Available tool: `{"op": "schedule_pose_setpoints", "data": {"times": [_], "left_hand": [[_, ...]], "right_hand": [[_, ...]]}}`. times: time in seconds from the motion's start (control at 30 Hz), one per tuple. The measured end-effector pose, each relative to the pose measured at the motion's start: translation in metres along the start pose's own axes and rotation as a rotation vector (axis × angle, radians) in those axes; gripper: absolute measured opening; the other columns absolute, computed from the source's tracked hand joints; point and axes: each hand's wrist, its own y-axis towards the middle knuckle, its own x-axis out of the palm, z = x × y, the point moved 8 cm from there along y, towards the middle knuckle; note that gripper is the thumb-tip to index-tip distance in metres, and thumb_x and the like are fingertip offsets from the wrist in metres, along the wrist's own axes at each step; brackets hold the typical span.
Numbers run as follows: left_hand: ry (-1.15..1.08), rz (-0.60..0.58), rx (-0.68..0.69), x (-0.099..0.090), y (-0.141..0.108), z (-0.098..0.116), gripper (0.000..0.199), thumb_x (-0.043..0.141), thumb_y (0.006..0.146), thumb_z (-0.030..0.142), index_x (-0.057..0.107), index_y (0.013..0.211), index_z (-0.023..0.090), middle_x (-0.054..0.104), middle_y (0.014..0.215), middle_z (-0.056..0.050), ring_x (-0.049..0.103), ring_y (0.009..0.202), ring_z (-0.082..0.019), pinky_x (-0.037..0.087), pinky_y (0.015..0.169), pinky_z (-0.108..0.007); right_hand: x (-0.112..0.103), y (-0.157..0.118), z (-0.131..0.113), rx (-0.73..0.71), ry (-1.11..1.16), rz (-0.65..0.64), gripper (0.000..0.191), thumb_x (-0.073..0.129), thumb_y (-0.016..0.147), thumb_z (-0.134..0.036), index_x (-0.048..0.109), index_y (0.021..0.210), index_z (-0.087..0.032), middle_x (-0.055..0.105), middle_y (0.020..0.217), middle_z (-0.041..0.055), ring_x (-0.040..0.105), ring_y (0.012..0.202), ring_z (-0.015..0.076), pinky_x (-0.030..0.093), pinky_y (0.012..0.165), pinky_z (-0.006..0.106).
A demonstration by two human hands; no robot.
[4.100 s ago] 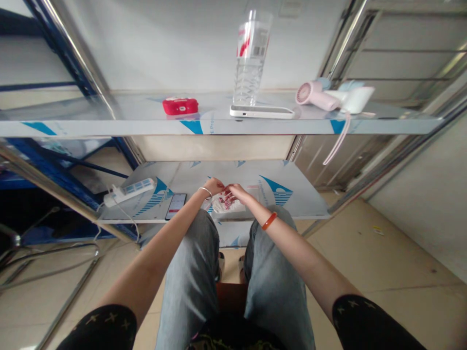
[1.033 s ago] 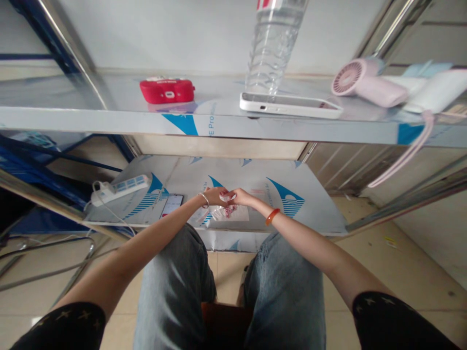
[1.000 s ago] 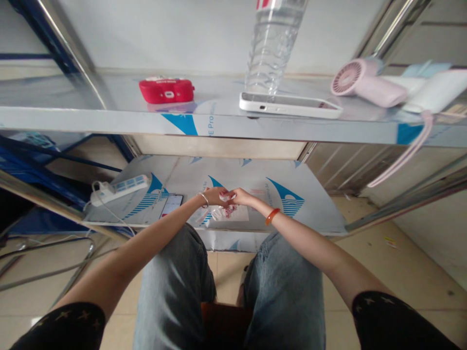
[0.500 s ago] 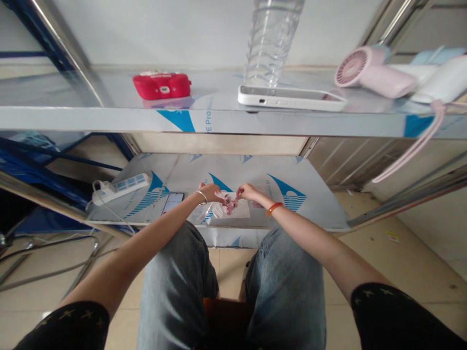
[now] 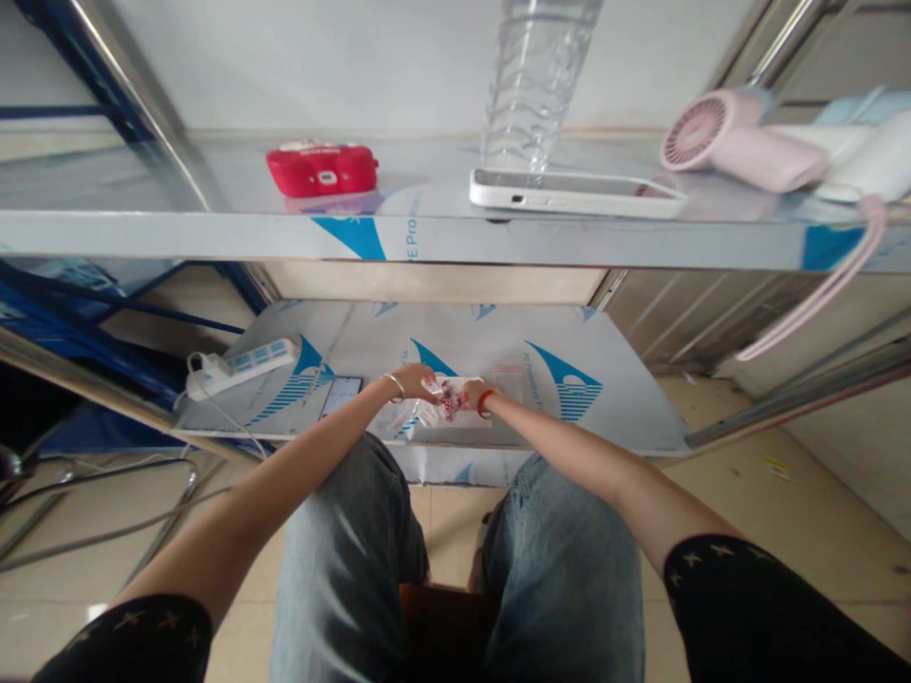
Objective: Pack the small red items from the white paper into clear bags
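On the lower shelf, a small cluster of pink and dark red beads (image 5: 451, 402) lies between my two hands, over a clear plastic bag (image 5: 466, 417). My left hand (image 5: 418, 380), with a silver bangle at the wrist, pinches the bag's edge to the left of the beads. My right hand (image 5: 473, 393), wearing an orange-red bangle, touches the beads from the right; its fingertips are close together, and what they grip is too small to make out. Another flat clear bag (image 5: 508, 381) lies just behind my right hand.
A phone (image 5: 342, 395) and a white power strip (image 5: 246, 366) lie left on the lower shelf (image 5: 619, 379). Above are a red case (image 5: 323, 171), a white-cased phone (image 5: 576, 193), a clear bottle (image 5: 537, 85) and a pink fan (image 5: 740, 142) with a hanging strap.
My right hand has come down and to the left, from above the right side of the beads onto them. My left hand has stayed nearly in place. The view has shifted slightly.
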Motion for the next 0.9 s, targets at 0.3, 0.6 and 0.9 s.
{"op": "schedule_pose_setpoints", "data": {"times": [0.3,0.6,0.9], "left_hand": [[-0.043,-0.026,-0.026,0.006,0.003,-0.008,0.051,0.073,0.061,0.049,0.066,0.1,0.016,0.067,0.103,-0.006,0.06,0.095,-0.021,0.042,0.078,-0.022],[-0.101,-0.019,-0.089,0.006,0.004,-0.014,0.051,0.072,0.063,0.048,0.064,0.103,0.016,0.067,0.104,-0.007,0.061,0.092,-0.022,0.043,0.074,-0.023],[-0.022,-0.01,-0.08,0.003,0.006,-0.02,0.047,0.067,0.069,0.049,0.065,0.103,0.015,0.068,0.099,-0.006,0.061,0.089,-0.022,0.044,0.074,-0.024]], "right_hand": [[-0.006,0.0,-0.008,0.004,0.029,0.05,0.006,0.067,0.067,-0.01,0.065,0.062,-0.007,0.067,0.074,0.0183,0.063,0.08,0.0263,0.044,0.067,0.026],[-0.06,0.01,-0.022,-0.089,0.41,0.188,0.017,0.063,0.071,-0.017,0.071,0.084,-0.011,0.07,0.084,0.007,0.06,0.073,0.0139,0.042,0.061,0.019],[-0.068,0.0,-0.044,-0.208,0.596,0.151,0.02,0.062,0.069,-0.015,0.071,0.086,-0.011,0.069,0.079,0.0043,0.058,0.061,0.0102,0.045,0.06,0.019]]}}
